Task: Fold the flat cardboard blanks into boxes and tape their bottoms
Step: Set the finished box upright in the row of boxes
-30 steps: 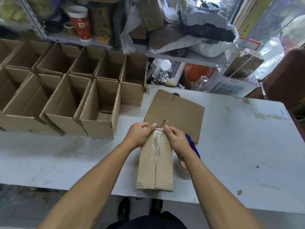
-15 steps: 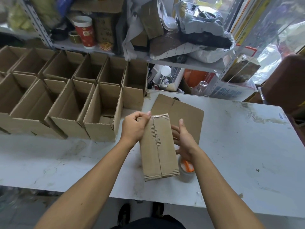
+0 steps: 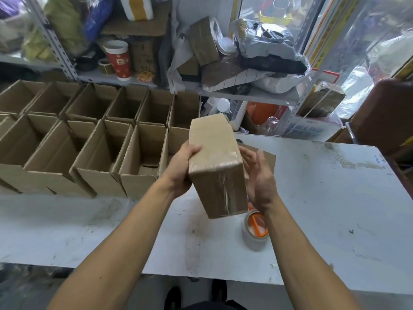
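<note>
Lifted above the desk just right of the row of finished boxes, the taped box is clamped in the left hand while the right hand, fingers straight and apart, steadies its side, likely for turning it upright.

I count one taped box held up between two hands, my left hand and my right hand. One flat cardboard blank shows just beyond the right hand. One tape roll stands under the right wrist. Left of the left hand I count ten open boxes in two rows, five nearer and five farther; more may lie past the frame edge. One red paper cup stands on the shelf beyond them.
</note>
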